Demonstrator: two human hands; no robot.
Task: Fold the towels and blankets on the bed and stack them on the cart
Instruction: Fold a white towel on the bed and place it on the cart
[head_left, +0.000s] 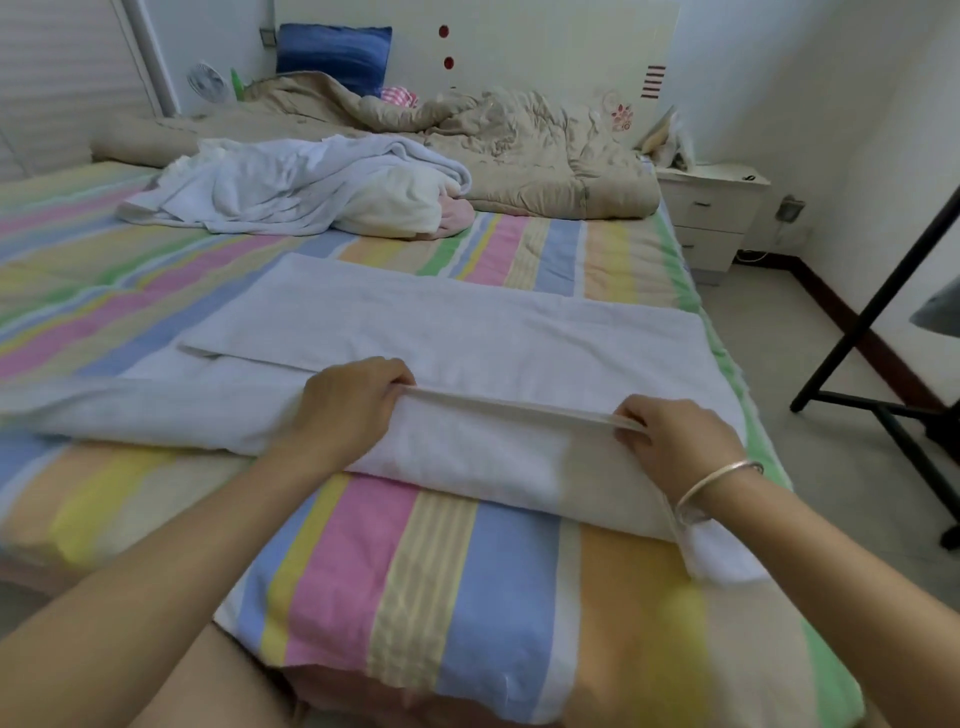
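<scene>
Towel fold under way on the bed (467, 582).
Left hand (356, 402) and right hand (678, 441) each had a closed pinch grip on the raised near edge of the towel (467, 327), which lay spread across the bed. Recommended: carry the edge over level, match corners, smooth flat. A pile (311, 187) lay beyond, unfolded.

Two hands, left hand (349, 400) and right hand (680, 441), pinch the lifted edge of a white towel (467, 332) spread on a striped bed (431, 571) (a rumpled white pile (291, 187) lies farther back).
</scene>
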